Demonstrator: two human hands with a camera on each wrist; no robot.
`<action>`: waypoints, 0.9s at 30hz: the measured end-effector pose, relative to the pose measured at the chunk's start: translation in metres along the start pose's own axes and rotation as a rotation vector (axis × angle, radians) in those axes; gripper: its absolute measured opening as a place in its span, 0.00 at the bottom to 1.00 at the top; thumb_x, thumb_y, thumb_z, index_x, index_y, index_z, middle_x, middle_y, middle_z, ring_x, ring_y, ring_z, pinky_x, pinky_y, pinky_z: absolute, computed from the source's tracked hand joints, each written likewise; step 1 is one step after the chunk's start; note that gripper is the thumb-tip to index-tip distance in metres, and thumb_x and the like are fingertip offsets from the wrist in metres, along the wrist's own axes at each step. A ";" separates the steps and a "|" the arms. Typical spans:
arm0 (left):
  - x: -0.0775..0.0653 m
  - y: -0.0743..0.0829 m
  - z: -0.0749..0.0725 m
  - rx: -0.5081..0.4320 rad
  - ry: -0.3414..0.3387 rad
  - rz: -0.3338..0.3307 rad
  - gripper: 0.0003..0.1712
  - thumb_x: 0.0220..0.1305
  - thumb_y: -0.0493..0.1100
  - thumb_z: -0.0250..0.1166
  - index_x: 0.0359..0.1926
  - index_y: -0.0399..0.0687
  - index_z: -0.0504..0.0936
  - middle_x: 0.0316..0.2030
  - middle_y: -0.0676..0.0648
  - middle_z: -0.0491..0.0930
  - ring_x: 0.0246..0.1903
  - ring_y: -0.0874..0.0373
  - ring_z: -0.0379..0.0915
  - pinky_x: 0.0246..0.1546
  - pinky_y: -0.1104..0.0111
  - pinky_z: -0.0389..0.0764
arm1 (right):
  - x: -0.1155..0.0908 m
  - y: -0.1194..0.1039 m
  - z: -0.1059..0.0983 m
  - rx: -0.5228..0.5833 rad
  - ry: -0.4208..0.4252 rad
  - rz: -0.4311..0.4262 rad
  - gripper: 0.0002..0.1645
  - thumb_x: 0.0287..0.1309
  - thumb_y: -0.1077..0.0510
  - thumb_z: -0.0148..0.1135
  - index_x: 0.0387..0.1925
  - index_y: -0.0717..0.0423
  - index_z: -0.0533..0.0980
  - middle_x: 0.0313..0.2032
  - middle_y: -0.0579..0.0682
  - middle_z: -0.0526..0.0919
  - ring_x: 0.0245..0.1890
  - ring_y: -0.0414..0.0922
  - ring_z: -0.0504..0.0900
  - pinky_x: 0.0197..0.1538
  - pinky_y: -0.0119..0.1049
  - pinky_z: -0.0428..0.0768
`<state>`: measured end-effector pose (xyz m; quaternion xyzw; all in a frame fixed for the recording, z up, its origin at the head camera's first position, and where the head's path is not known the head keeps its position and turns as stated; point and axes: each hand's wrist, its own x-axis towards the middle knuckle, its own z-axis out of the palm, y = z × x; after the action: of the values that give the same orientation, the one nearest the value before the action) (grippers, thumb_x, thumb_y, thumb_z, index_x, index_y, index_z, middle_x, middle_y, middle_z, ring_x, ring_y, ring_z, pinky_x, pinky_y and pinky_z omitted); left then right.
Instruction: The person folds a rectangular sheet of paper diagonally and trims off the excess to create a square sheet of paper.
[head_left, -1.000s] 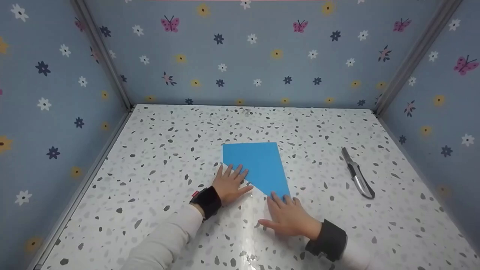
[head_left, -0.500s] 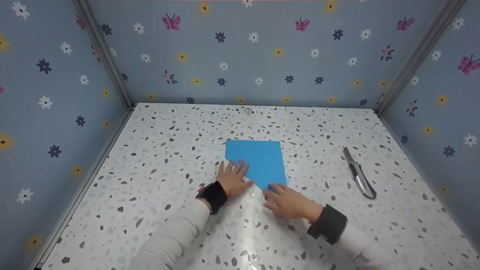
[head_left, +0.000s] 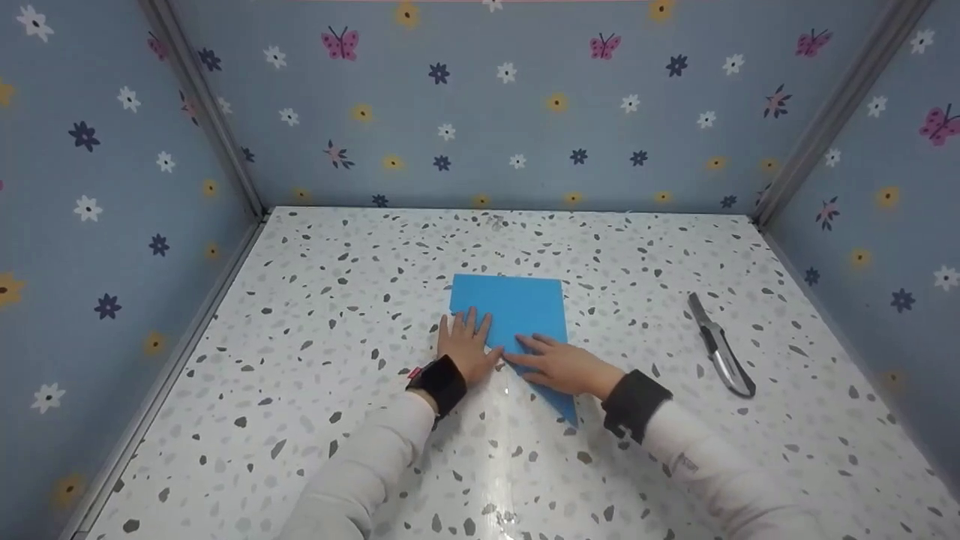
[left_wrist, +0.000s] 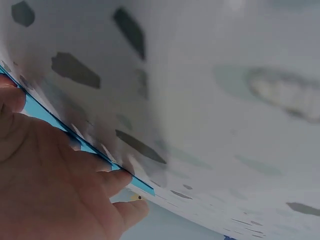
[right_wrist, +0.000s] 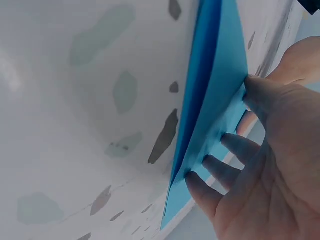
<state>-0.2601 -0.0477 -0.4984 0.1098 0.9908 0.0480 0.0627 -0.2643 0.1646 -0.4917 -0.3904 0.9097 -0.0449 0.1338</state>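
Observation:
A folded sheet of blue paper (head_left: 514, 300) lies flat on the speckled table, its slanted lower edge running to a sharp point near me. My left hand (head_left: 466, 354) rests with fingers spread over the left part of that slanted edge, thumb pointing right. On the lower right of the sheet lies my right hand (head_left: 564, 367), fingers stretched leftward. In the right wrist view the right fingertips (right_wrist: 196, 179) press on the blue paper (right_wrist: 220, 95), whose layers gape slightly along the near edge. Left fingers (left_wrist: 117, 181) touch the paper's edge in the left wrist view.
A grey and black folding knife or cutter (head_left: 721, 349) lies on the table (head_left: 337, 285) to the right of the paper. Blue flower-patterned walls (head_left: 480, 112) stand at the back and both sides.
My right hand has moved up and left along the slanted edge, uncovering the paper's lower point. The left hand has shifted slightly up and right, staying on the edge.

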 end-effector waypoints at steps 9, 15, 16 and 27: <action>0.004 -0.008 0.001 -0.004 -0.014 -0.044 0.39 0.81 0.60 0.45 0.81 0.44 0.53 0.82 0.41 0.52 0.82 0.48 0.48 0.83 0.47 0.46 | 0.016 0.007 -0.001 -0.019 0.015 -0.022 0.33 0.78 0.44 0.50 0.78 0.44 0.62 0.80 0.58 0.58 0.79 0.64 0.59 0.76 0.60 0.66; 0.011 -0.016 0.008 -0.031 -0.004 -0.075 0.40 0.81 0.59 0.43 0.81 0.41 0.50 0.82 0.41 0.49 0.83 0.49 0.45 0.84 0.48 0.42 | 0.026 0.010 -0.003 -0.015 0.007 -0.002 0.37 0.77 0.40 0.51 0.79 0.48 0.59 0.81 0.56 0.57 0.80 0.60 0.58 0.79 0.55 0.63; 0.012 -0.018 0.010 -0.027 -0.001 -0.082 0.40 0.81 0.59 0.42 0.82 0.40 0.49 0.83 0.41 0.49 0.83 0.49 0.45 0.84 0.48 0.42 | 0.027 0.011 -0.004 -0.010 0.002 0.002 0.38 0.77 0.40 0.51 0.79 0.49 0.59 0.81 0.55 0.56 0.80 0.59 0.57 0.79 0.55 0.63; 0.019 -0.022 0.013 -0.028 0.001 -0.087 0.48 0.76 0.68 0.46 0.82 0.42 0.48 0.83 0.43 0.47 0.83 0.50 0.42 0.83 0.46 0.39 | 0.032 0.025 -0.004 0.062 0.002 0.010 0.42 0.73 0.37 0.55 0.80 0.48 0.58 0.81 0.51 0.55 0.82 0.57 0.55 0.80 0.55 0.60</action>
<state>-0.2811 -0.0641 -0.5162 0.0658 0.9939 0.0593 0.0658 -0.3043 0.1587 -0.4995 -0.3815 0.9100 -0.0731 0.1451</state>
